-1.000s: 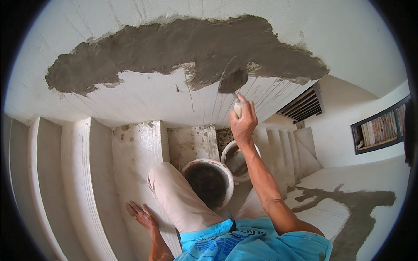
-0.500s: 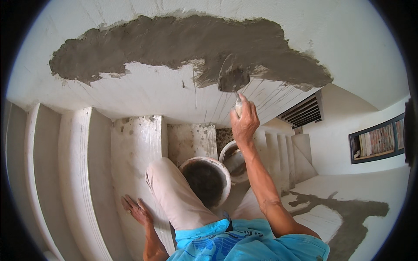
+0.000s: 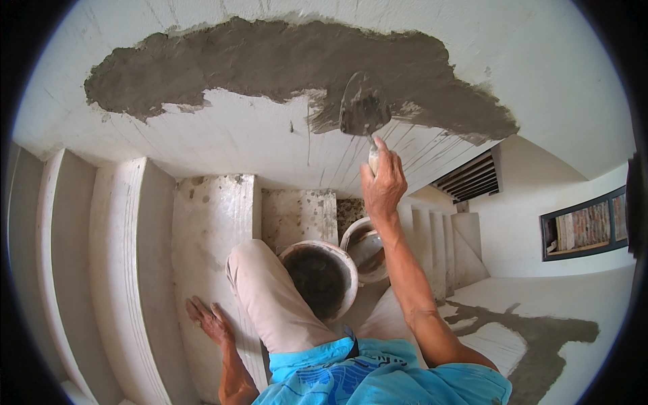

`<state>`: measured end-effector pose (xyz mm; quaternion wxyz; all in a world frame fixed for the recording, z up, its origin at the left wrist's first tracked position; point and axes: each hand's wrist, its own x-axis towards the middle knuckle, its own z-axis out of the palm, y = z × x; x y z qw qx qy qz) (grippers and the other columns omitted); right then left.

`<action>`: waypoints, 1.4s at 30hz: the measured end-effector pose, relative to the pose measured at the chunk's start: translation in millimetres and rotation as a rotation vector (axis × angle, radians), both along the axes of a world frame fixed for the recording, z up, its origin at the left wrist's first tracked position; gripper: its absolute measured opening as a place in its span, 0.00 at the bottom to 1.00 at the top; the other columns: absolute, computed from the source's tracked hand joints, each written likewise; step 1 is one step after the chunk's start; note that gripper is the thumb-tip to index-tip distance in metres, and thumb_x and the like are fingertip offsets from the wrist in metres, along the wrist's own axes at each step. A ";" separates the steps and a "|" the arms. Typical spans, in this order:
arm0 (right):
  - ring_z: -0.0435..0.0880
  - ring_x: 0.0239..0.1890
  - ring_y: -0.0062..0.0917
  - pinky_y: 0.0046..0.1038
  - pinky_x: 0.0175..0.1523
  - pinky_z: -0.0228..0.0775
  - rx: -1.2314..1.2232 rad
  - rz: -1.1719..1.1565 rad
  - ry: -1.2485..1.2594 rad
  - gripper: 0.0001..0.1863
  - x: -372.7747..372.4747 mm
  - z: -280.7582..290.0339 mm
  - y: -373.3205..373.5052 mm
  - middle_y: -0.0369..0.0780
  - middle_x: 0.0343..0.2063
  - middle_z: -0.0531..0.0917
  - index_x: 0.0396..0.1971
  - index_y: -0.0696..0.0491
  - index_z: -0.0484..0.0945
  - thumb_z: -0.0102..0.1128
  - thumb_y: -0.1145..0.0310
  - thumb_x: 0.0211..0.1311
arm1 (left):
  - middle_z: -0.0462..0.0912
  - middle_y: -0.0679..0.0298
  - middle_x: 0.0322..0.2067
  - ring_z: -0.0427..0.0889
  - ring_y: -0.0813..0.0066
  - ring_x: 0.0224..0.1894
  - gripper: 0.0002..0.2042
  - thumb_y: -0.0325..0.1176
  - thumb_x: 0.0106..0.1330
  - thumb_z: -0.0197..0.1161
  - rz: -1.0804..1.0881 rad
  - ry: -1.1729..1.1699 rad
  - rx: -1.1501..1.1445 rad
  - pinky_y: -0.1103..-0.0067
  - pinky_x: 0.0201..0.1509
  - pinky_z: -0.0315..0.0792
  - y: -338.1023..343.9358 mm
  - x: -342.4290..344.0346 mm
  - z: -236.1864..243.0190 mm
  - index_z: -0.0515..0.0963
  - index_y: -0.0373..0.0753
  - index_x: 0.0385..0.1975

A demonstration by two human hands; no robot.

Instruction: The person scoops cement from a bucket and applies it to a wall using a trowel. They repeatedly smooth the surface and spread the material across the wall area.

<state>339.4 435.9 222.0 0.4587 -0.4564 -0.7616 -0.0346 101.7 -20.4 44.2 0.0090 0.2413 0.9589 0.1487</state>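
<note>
My right hand [image 3: 385,182] grips the handle of a trowel [image 3: 364,111], its fingers wrapped round it. The trowel's blade carries dark mortar and lies over the lower edge of a broad grey mortar patch [image 3: 270,61] on the white wall [image 3: 256,135]. Whether the blade touches the wall I cannot tell. My left hand [image 3: 210,321] rests flat on a stair step [image 3: 202,236], fingers stretched out and holding nothing. Between my legs stands a round bucket [image 3: 352,283] with dark mortar inside.
A second bucket [image 3: 345,237] stands just behind the first, partly hidden by my right arm. Steps [image 3: 118,270] run along the left, with more [image 3: 435,236] on the right. A slatted vent [image 3: 469,177] and a dark-framed window [image 3: 584,226] are at the right. Another mortar patch [image 3: 547,344] lies lower right.
Trowel and right hand sit almost where they were, shifted very slightly. The whole view has tilted a little. My left hand stays on the step.
</note>
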 end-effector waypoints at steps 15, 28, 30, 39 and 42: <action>0.83 0.38 0.38 0.39 0.40 0.80 0.016 0.013 -0.059 0.33 -0.3 -17.3 4.4 0.40 0.34 0.81 0.59 0.51 0.78 0.69 0.80 0.47 | 0.50 0.47 0.78 0.46 0.48 0.80 0.33 0.45 0.76 0.50 0.018 0.024 -0.034 0.58 0.82 0.40 6.5 0.5 0.8 0.56 0.36 0.76; 0.85 0.35 0.47 0.41 0.40 0.77 -0.754 0.413 -0.168 0.23 32.6 -45.3 -59.7 0.51 0.33 0.84 0.49 0.55 0.80 0.63 0.77 0.48 | 0.50 0.50 0.78 0.46 0.48 0.80 0.33 0.44 0.75 0.53 0.053 -0.002 -0.037 0.59 0.82 0.40 0.5 -1.4 -1.8 0.55 0.38 0.77; 0.86 0.29 0.38 0.38 0.37 0.76 -0.852 0.533 -0.143 0.22 40.3 -52.1 -52.3 0.50 0.29 0.83 0.47 0.56 0.79 0.65 0.73 0.47 | 0.49 0.50 0.78 0.46 0.47 0.80 0.33 0.44 0.75 0.53 0.041 -0.002 -0.037 0.58 0.82 0.40 -0.4 0.1 -2.9 0.55 0.37 0.77; 0.80 0.26 0.21 0.25 0.32 0.77 -1.622 0.953 0.442 0.35 26.1 -2.2 -66.2 0.40 0.30 0.81 0.64 0.57 0.73 0.67 0.55 0.59 | 0.49 0.48 0.78 0.45 0.46 0.80 0.34 0.44 0.74 0.53 0.044 -0.015 -0.009 0.57 0.82 0.39 1.4 2.7 3.5 0.56 0.37 0.76; 0.79 0.25 0.20 0.24 0.31 0.77 -1.585 0.875 0.301 0.35 19.4 -17.8 -84.7 0.39 0.28 0.80 0.66 0.57 0.71 0.63 0.60 0.59 | 0.49 0.48 0.78 0.45 0.46 0.80 0.33 0.43 0.74 0.53 0.055 -0.062 0.024 0.57 0.82 0.39 2.7 0.7 5.1 0.57 0.36 0.76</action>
